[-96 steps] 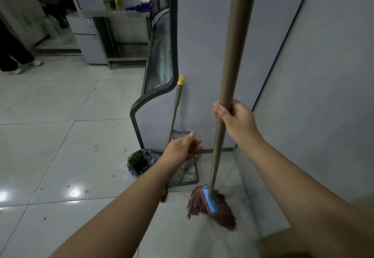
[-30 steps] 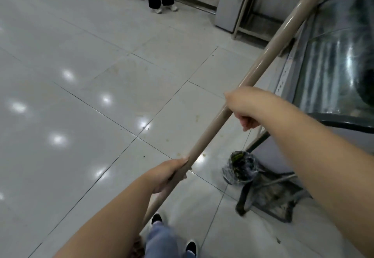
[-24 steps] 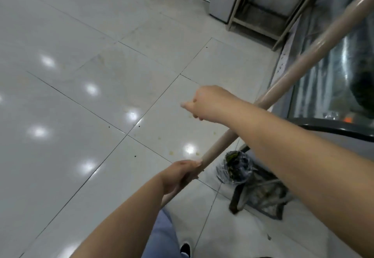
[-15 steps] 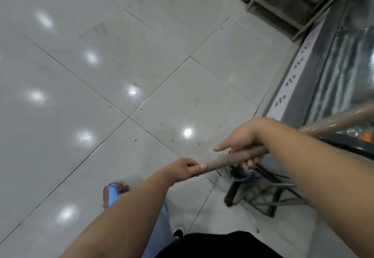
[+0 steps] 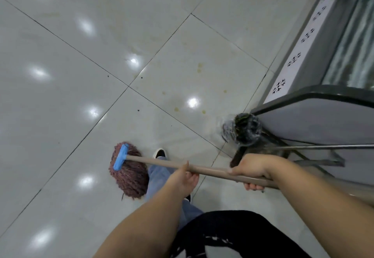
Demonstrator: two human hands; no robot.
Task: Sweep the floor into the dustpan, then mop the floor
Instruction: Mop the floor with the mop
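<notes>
while the mop head (image 5: 129, 171) lay on the tiled floor (image 5: 60, 105) beside a shoe (image 5: 159, 153), the left hand (image 5: 185, 181) and right hand (image 5: 253, 170) each curled fingers round the mop handle (image 5: 210, 170); the dustpan (image 5: 287, 156) stood near the freezer cabinet (image 5: 315, 124).

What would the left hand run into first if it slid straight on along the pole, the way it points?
Probably the blue clamp on the mop head. The left hand holds the mop handle, and bare handle runs from it to that clamp.

Your hands, left (image 5: 185, 178) and right (image 5: 252, 169), grip the mop (image 5: 127, 169); its head rests on tiles (image 5: 60, 116) at nine o'clock.
</notes>
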